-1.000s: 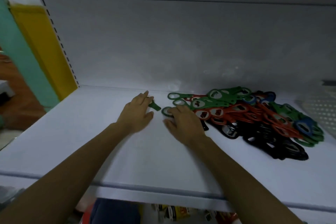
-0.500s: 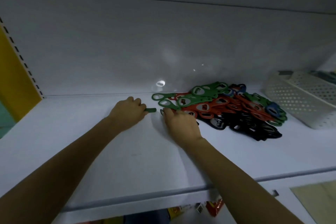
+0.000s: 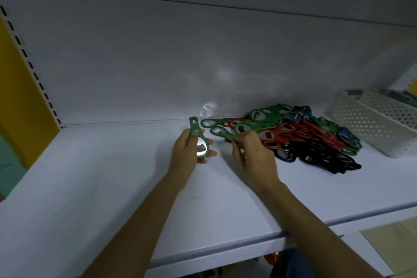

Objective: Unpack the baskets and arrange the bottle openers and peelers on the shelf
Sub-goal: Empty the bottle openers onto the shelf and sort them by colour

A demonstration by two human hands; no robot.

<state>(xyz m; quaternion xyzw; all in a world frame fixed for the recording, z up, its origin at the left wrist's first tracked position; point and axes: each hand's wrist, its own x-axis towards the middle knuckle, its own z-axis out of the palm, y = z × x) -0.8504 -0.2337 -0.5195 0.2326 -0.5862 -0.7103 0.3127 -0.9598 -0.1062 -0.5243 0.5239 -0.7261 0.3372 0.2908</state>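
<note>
Openers (image 3: 293, 140) lie heaped right of centre on the shelf (image 3: 101, 187). Left hand (image 3: 186, 156) holds a green opener (image 3: 199, 136) upright in curled fingers, probably to lay it leftward; right hand (image 3: 255, 158) pinches a second opener (image 3: 222, 132) at the heap's left edge.

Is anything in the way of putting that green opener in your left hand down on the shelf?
No, nothing visible. The left hand holds the green opener above bare shelf; the pile, where the right hand pinches a second opener, lies to its right.
</note>
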